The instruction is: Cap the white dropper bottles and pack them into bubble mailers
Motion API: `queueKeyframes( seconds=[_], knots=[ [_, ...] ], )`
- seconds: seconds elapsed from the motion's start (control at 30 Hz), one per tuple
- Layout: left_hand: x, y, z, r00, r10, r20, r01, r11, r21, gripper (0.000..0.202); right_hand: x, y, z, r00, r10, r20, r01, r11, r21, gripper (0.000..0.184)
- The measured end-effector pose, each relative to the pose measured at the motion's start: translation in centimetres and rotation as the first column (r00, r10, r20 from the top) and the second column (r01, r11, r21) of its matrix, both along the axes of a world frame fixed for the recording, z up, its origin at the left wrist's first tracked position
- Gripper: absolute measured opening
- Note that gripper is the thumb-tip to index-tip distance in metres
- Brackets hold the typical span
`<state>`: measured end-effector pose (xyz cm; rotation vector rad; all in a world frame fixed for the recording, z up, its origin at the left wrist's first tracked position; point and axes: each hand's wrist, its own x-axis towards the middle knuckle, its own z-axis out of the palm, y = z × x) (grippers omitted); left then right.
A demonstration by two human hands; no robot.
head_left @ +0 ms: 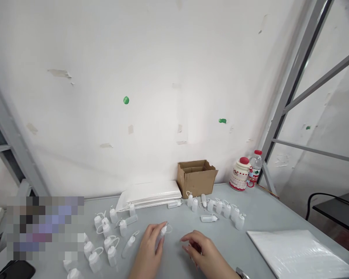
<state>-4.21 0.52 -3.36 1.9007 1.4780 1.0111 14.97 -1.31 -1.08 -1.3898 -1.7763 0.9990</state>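
Near the front middle of the table, my left hand pinches a small white plastic squeeze bottle with a looped cap strap. Its lower part is hidden by the fingers. A short way to the right, my right hand hovers with bent fingers slightly apart and nothing visible in them. Left of my hands, several similar bottles stand in a loose group, and one tilted bottle lies beside my left wrist. More bottles form a rough row at the back right, where a clear bottle lies on its side.
A brown cardboard box stands against the wall beside a stack of white sheets. A white and red jar and a plastic drink bottle occupy the back right corner. A white wrapped packet lies at the right.
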Motion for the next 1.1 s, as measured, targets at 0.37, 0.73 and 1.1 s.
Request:
queueKeyframes(
  seconds=[0.37, 0.73, 1.1],
  knots=[
    [0.4, -0.2, 0.0, 0.998, -0.052, 0.039, 0.053, 0.998, -0.043, 0.035, 1.4, 0.6, -0.4, 0.996, -0.028, 0.083, 0.026, 0.999, 0.021, 0.02],
    [-0.4, 1.4, -1.5, 0.995, 0.071, 0.073, -0.075, 0.996, 0.041, 0.023, 1.9, 0.8, -1.4, 0.99, -0.126, 0.059, 0.125, 0.992, 0.013, 0.029],
    [-0.6, 1.4, -2.0, 0.997, 0.058, 0.043, -0.06, 0.998, 0.037, 0.022, 6.7, 5.9, 0.5, 0.663, -0.485, 0.57, 0.343, 0.874, 0.344, 0.037]
  ],
)
